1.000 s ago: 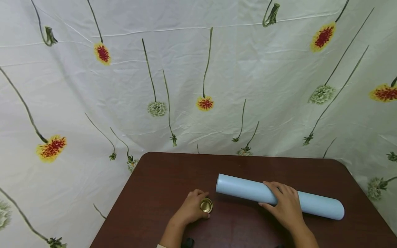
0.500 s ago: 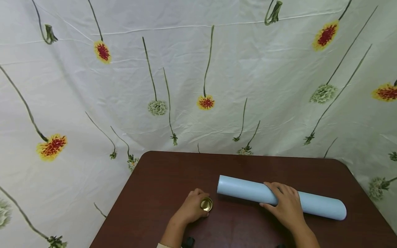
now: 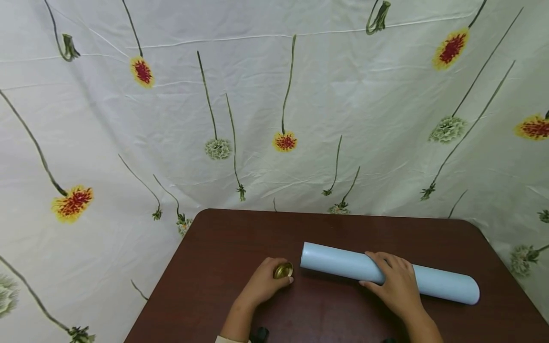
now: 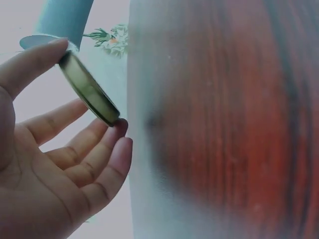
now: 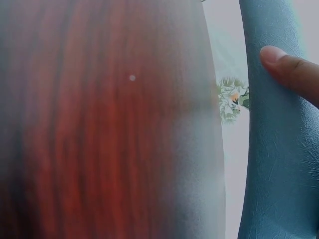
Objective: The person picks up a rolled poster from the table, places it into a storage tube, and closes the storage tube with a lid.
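One gold lid (image 3: 283, 270), tilted, pinched by its edges between thumb and fingertips of the left hand (image 3: 262, 284), just beside the end of one pale blue tube (image 3: 334, 260). Right hand (image 3: 398, 286) is curled over that tube on the brown surface (image 3: 240, 238), hiding its middle; the right wrist cam only gets one digit. Two dark bits (image 3: 260, 335) get cut off at the bottom, can't tell what.
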Demonstrator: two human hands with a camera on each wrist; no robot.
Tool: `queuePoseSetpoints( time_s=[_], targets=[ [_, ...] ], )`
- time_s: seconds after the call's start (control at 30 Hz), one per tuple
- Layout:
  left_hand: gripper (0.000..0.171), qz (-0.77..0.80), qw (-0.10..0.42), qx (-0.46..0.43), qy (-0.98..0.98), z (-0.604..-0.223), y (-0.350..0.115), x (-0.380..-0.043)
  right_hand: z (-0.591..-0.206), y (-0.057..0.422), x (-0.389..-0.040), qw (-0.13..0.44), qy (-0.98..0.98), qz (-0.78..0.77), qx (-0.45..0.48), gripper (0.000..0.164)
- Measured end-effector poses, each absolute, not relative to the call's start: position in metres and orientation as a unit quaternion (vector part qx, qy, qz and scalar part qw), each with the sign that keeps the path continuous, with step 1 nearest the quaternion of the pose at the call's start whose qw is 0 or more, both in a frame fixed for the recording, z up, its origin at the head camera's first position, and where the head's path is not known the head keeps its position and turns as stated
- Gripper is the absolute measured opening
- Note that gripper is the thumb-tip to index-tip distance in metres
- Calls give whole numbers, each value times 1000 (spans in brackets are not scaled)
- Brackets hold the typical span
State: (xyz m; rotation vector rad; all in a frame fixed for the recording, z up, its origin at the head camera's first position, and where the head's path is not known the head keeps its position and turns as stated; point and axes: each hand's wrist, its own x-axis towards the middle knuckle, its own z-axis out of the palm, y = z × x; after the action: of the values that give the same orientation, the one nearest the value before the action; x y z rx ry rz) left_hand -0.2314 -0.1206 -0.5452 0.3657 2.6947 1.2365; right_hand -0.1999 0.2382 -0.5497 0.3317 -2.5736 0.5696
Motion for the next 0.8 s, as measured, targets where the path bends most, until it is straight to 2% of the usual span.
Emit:
queuePoseSetpoints(
  time_s=[0.33,0.8],
  targets=[
    [58,465,63,97,877,-541,-121,-235,-550,238,-200,241,-940,210,122,83],
    [50,519,46,90,848,-528,-118,-233,-546,234,-200,242,-936,219,132,84]
  ],
)
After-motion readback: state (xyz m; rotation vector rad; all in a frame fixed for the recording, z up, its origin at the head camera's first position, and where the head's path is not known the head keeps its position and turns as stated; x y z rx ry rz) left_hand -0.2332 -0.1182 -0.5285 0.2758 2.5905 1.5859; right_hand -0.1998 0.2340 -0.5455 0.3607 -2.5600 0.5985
